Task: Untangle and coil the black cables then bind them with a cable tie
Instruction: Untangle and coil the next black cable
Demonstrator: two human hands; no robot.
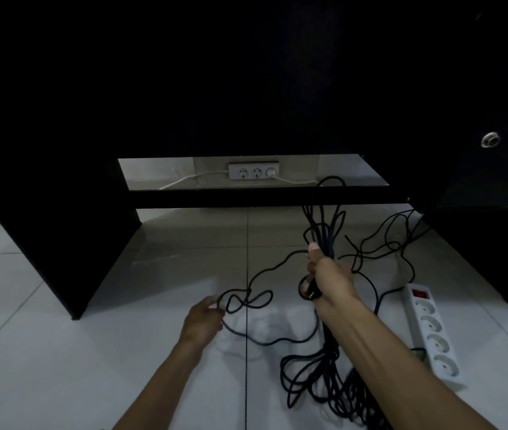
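My right hand (330,279) is raised over the floor, shut on a bundle of black cable loops (324,231) that stick up past my thumb and hang down in several loops (311,383) below my wrist. From the bundle one loose black strand (248,297) runs left across the tiles in a small knot of loops. My left hand (204,319) is low at the left end of that strand and pinches it between thumb and fingers. More thin black cable (383,246) lies tangled to the right. No cable tie is visible.
A black desk (60,237) stands ahead, its crossbar (246,197) low above the floor. Behind it a wall socket strip (254,171) has a white cord. A white power strip (429,330) with a red switch lies on the white tiles at right.
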